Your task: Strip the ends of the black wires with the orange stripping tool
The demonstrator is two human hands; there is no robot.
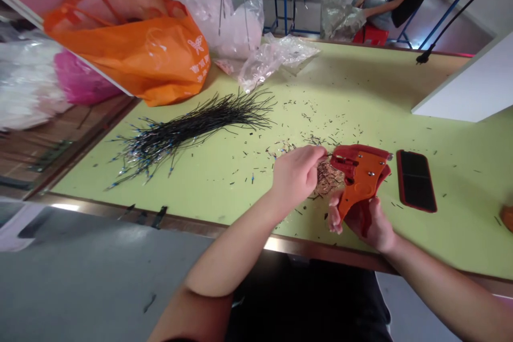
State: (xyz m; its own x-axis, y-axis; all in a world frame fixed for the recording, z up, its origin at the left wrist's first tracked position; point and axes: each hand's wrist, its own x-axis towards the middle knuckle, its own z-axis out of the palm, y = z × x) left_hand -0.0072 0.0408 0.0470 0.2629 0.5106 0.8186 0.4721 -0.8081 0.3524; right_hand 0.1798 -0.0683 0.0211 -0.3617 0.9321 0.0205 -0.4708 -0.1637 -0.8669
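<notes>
My right hand [372, 222] is wrapped round the handles of an orange and red wire stripper [363, 171], its jaws pointing left. Just left of those jaws, my left hand [296, 171] is closed in a pinch. A short dark wire end [329, 155] shows between its fingertips and the stripper; the rest of that wire is hidden by the hand. Under the tool lies a heap of small black and copper-coloured scraps [328, 179]. A long bundle of black wires [200, 123], with blue and silvery bits at its left end, rests on the table to the left.
An orange bag [136, 48] and clear plastic bags [276, 59] stand along the back of the pale green table [216, 197]. To the right are a phone [417, 180] and a white panel [468, 80]. Across the table, another person's arm [382, 9] shows.
</notes>
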